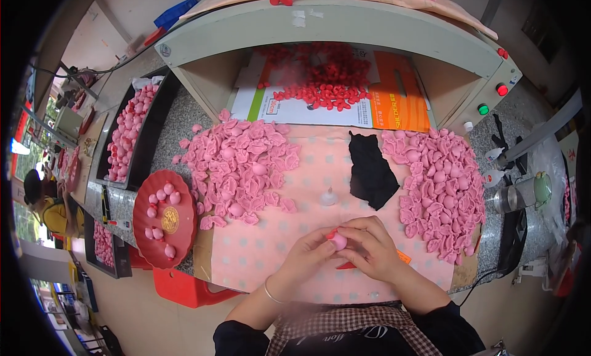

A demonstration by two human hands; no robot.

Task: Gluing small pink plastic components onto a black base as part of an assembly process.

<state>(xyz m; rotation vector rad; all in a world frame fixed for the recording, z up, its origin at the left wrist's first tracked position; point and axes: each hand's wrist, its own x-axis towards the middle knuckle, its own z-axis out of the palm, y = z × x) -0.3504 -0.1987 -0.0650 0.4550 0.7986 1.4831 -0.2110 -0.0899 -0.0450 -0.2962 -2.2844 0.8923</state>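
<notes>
Both hands meet over the pink dotted cloth (258, 257), close to its front edge. Between their fingertips is a small round pink toy piece (339, 241) with a red part at its upper left. My left hand (308, 252) pinches it from the left. My right hand (373, 250) has its thumb and fingers closed on it from the right. Just beyond the hands stands a small whitish dropper-tipped bottle (329, 197). A flat red thing, partly hidden, lies under the right hand; what it is I cannot tell.
Heaps of pink pieces lie left (246, 165) and right (440, 190), with a black cloth (371, 171) between. Small red parts (326, 94) lie under a grey metal hood (345, 23). At left are a red plate (148, 233) and a black crate (151, 128) of pink pieces.
</notes>
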